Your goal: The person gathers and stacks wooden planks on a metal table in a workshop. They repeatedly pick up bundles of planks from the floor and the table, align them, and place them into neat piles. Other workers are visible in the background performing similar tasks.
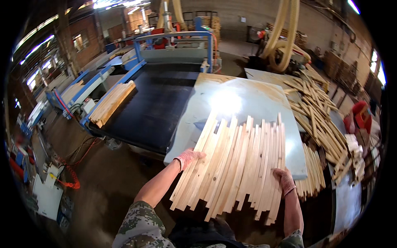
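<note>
A wide row of pale wooden strips (231,165) lies side by side, its far part over a light metal tabletop (264,95) and its near ends jutting out past the edge toward me. My left hand (190,158), in a pinkish knit glove, presses against the row's left side with its fingers closed on the outer strips. Gloved the same way, my right hand (284,180) grips the right side. Between them the strips are squeezed together, their ends uneven. The fingers' undersides are hidden.
Left of the tabletop runs a black conveyor belt (161,99) in a blue frame, with a stack of wooden strips (112,103) on its left edge. A loose heap of strips (316,111) lies at the right. Ribbed ducts (285,37) hang behind; a red coiled hose (72,180) is at left.
</note>
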{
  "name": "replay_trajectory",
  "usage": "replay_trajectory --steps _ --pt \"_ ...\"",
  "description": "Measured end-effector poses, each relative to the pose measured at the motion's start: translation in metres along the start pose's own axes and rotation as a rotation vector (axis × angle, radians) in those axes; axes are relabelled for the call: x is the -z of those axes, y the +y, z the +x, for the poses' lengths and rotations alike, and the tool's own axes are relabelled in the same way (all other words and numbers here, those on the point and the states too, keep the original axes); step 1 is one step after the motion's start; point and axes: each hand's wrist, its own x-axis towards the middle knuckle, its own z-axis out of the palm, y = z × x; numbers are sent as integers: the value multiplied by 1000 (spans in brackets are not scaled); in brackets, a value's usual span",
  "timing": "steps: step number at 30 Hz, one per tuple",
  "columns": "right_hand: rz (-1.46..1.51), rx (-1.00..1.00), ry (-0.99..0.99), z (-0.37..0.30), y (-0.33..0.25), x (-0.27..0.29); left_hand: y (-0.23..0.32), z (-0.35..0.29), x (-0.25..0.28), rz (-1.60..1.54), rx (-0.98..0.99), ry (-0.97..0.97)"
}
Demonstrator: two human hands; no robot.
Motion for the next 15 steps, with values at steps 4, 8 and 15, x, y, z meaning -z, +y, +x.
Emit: replay_trajectory --steps 4,8,15 --pt "-24 -34 15 76 3 -46 8 58 38 1 -92 137" --pt "82 -60 -41 135 -9 -115 61 95 99 514 -205 275" --pt "130 -85 -77 199 11 -283 143 104 170 1143 201 750"
